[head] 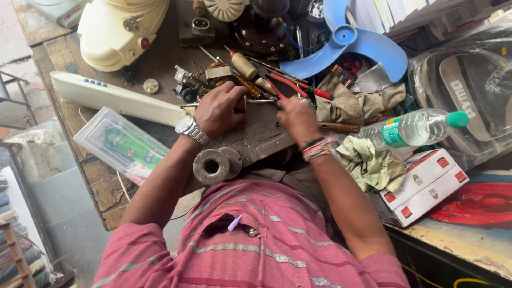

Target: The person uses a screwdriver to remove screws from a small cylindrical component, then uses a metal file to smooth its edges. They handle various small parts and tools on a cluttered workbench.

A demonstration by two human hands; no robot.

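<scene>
Your left hand (217,109): wristwatch (191,129) on the wrist, fingers curled shut around a small brownish part (241,104) pressed down on the bench (160,64). What the part is cannot be told; only a sliver shows past the knuckles.

Your right hand (298,118): thread bands (318,148) at the wrist, hand blurred. Fingers drawn together toward the tip of a thin metal rod (261,101) that lies just beside the held part; whether they clamp it cannot be told.

Directly ahead of both hands:
- amber-handled screwdriver (248,86), lying slantwise, touching the clutter above your left knuckles
- cream-handled tool (244,65), beyond it
- red-handled screwdrivers (298,86), fanned out to the right
- small metal fittings and a coil (198,81), near your left hand

To the right of your right hand:
- wooden handle (339,127), lying flat, just beside the hand
- greasy rags (356,102), heaped beyond and under it
- pale green cloth (370,162), near your right forearm
- plastic water bottle (413,128), green cap, on its side
- white and red cartons (424,184), at the bench edge

Near edge, between your forearms: two round metal bushings (216,164), touching each other.

To the left:
- long white panel with blue buttons (114,97), lying slantwise
- clear plastic pack with green contents (121,144), overhanging the bench edge

Far side:
- cream fan housing (120,29)
- dark brown motor cover (265,33)
- blue fan blade (349,45)
</scene>
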